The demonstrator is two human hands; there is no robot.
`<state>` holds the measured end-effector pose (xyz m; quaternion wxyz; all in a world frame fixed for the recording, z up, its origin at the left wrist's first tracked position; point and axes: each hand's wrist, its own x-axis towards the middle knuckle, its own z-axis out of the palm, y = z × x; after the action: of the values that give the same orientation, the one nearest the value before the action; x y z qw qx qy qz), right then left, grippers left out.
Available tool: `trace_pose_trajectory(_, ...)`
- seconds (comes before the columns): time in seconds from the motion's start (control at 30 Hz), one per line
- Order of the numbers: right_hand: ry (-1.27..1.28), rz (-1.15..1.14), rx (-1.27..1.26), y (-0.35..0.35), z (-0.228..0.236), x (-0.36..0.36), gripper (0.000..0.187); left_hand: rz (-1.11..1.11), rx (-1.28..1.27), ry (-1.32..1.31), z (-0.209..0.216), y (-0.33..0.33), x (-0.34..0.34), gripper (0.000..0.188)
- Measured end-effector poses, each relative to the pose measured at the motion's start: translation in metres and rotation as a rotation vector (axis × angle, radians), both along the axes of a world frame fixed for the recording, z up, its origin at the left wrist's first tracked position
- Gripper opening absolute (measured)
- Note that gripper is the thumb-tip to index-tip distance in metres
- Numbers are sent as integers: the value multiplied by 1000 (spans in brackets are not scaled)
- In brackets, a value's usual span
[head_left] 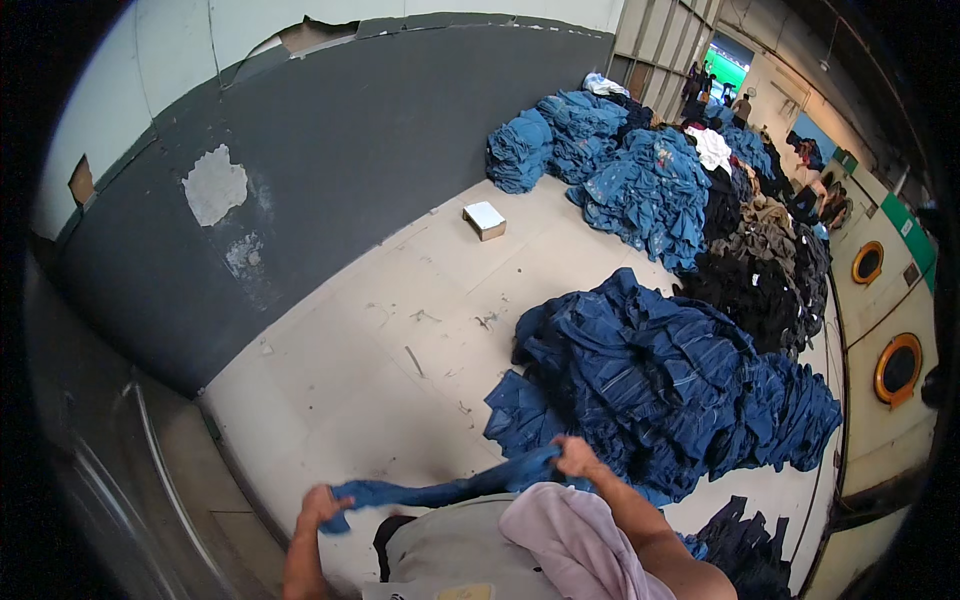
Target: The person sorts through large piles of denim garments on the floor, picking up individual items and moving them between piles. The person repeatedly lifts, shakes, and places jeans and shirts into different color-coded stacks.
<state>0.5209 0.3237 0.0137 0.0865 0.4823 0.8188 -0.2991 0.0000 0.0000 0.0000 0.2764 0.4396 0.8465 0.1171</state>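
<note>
A blue denim garment (pixel 440 493) is stretched in a narrow band across the front of my body. My left hand (pixel 321 505) is closed on one end, where a short piece hangs below the fist. Farther along, my right hand (pixel 577 457) grips the cloth near the edge of a large heap of dark blue denim (pixel 650 365). Part of the garment past the right hand is hidden behind my arm, so I cannot tell whether it touches the heap.
Piles of lighter blue denim (pixel 645 190) and black clothes (pixel 750 290) lie farther back. A small white-topped box (pixel 485 220) stands by the grey wall (pixel 350 150). Machines with orange round doors (pixel 897 368) line the right. Dark clothes (pixel 745 545) lie at lower right. People are far off.
</note>
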Motion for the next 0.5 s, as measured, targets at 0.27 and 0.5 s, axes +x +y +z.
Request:
trace_pose_trajectory(0.27,-7,119,333,-55,92,-66,39,-253,-57,295,134,48,-69,63)
trace_pose_trajectory(0.5,-69,70,172,-128,226,-42,37,-440,-59,-52,314,10,-134,44)
